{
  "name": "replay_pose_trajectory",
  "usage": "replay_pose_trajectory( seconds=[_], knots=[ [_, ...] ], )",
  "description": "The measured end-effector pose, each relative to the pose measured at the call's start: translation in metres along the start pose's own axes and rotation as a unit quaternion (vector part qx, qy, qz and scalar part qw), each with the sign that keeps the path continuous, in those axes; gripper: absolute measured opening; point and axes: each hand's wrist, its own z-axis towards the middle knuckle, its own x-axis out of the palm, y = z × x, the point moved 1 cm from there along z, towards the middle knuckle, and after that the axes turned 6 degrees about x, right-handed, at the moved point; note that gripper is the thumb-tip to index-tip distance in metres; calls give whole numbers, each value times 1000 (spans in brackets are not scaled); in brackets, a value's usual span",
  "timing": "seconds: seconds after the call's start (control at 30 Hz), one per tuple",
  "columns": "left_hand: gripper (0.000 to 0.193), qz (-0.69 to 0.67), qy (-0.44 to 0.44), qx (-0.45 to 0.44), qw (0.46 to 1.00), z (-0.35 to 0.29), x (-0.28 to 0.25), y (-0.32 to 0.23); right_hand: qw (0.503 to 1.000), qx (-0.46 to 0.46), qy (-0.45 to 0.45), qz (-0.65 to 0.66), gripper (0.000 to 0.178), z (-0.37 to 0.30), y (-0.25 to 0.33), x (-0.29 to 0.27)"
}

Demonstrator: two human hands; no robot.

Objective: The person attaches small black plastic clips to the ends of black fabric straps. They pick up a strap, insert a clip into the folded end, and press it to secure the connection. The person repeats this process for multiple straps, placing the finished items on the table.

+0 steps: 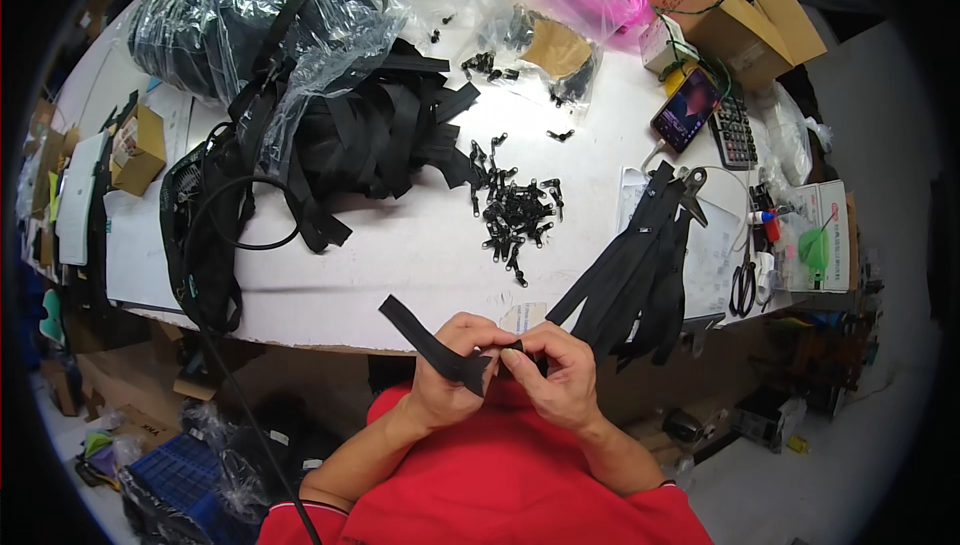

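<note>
Here, both hands (pixel 441 391) (pixel 565 382) meet, curled in, pinching a black strip (pixel 430 345) between them.

The white table (pixel 400 295) bears a loose pile of black zipper sliders (pixel 515 213) at the frame's centre, a heap of black zipper tapes (pixel 375 135) left of it, a clipped tape bundle (pixel 660 213) overhanging the front edge at right, and a calculator (pixel 735 135) at upper right.
</note>
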Motion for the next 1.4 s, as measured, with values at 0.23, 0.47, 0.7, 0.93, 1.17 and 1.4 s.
replay_pose_trajectory(
  seconds=[0.23, 0.47, 0.7, 0.93, 1.17, 1.4],
  knots=[
    [22, 15, -28, 47, 998, 1, -3, 1, 1000, 9, 12, 17, 12, -1, -4, 3],
    [19, 42, -39, 58, 997, 5, -5, -4, 999, -18, 29, 1, 9, 1, -4, 0],
    [20, 74, 1, 60, 995, 4, -4, -4, 998, 16, -12, 63, 9, -6, -14, 12],
    [21, -111, -48, -10, 993, -10, -4, 7, 998, -19, 19, 51, 11, 6, 1, -4],
    [11, -213, -36, -168, 962, -8, -3, 0, 995, -83, 40, 32, 14, 11, 2, -14],
    [9, -280, 26, -281, 918, -2, -12, -5, 975, -215, 33, -42, 18, 17, 11, -16]
  ],
)
